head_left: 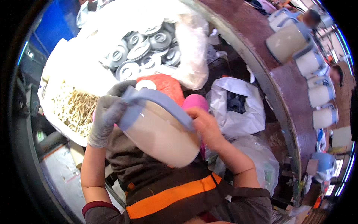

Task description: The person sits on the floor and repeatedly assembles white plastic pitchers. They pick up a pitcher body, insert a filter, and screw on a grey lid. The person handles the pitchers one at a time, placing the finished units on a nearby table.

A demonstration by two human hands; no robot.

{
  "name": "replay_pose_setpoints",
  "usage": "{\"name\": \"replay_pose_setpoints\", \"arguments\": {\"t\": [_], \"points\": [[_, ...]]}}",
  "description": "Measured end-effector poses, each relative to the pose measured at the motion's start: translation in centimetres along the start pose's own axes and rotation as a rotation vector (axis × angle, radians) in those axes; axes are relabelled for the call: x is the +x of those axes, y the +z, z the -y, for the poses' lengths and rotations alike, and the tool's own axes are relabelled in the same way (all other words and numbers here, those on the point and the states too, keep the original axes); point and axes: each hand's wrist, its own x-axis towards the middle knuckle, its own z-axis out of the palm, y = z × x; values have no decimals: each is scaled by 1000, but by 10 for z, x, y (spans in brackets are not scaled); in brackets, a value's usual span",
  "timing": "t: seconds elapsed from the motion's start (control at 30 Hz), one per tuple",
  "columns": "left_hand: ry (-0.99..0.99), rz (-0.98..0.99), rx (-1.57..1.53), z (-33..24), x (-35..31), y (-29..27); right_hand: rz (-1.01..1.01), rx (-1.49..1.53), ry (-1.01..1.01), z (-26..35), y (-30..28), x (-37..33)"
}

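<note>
In front of my chest a pitcher [158, 140] lies tilted, with a translucent cream body and a blue-grey rim and handle. My left hand [108, 114], in a grey glove, is closed round the rim end of the pitcher. My bare right hand [205, 128] grips the lower end of the handle, near the pitcher's base; some of its fingertips are hidden. Just beyond the pitcher lie a red plastic bag [169, 86] and a pink rounded thing [196, 101]. A white bag full of round grey lids [140, 50] sits farther off.
At left, a white sack holds many small beige pieces [72, 106]. A white bag [238, 121] with dark parts and a clear plastic bag [261, 158] are at right. Beyond a metal edge [278, 93], several similar pitchers [289, 43] stand on a brown surface. Other people are farther back.
</note>
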Motion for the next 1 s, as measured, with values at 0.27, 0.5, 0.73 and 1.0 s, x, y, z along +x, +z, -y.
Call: {"name": "replay_pose_setpoints", "arguments": {"t": [0.27,0.5,0.73,1.0], "points": [[316,-154,-43,-8,39,43,-271,285,90,99,-45,-32],[63,-155,19,40,4,24,-892,20,-606,153,-181,24],[12,-670,70,95,-90,-78,-756,-1108,-327,64,-369,78],[-181,-1419,952,168,-275,-308,-1051,-1342,-215,55,-275,7]]}}
